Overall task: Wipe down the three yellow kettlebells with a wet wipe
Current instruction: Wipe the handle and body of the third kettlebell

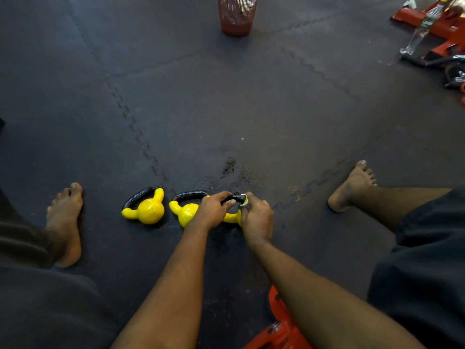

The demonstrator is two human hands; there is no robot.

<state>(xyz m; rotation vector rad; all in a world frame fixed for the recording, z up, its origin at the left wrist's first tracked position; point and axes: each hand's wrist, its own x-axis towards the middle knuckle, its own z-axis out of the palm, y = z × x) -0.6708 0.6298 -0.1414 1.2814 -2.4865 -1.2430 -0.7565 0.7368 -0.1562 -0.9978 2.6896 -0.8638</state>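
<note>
Both hands work at the right kettlebell (232, 217) of 3 yellow ones set in a row on the dark floor mat (251, 109).

The left hand (213, 210) curls round the black handle (232, 197) of that kettlebell, thumb over the bar. Just beside it, the right hand (257, 217) pinches a small white wet wipe (244, 199) against the handle's end. The wipe seems to wrap the bar, though most of it is hidden by the fingers. Only a strip of this kettlebell's yellow body shows between the 2 hands. The middle kettlebell (185, 212) lies touching the left hand, and the left kettlebell (147, 209) lies just beside it, both tipped with their handles pointing away. A bare foot rests on the mat on each side. A red mesh bin (236, 18) stands well apart at the far edge, and a clear bottle (422, 26) leans by orange equipment (442, 26) at the far right.
</note>
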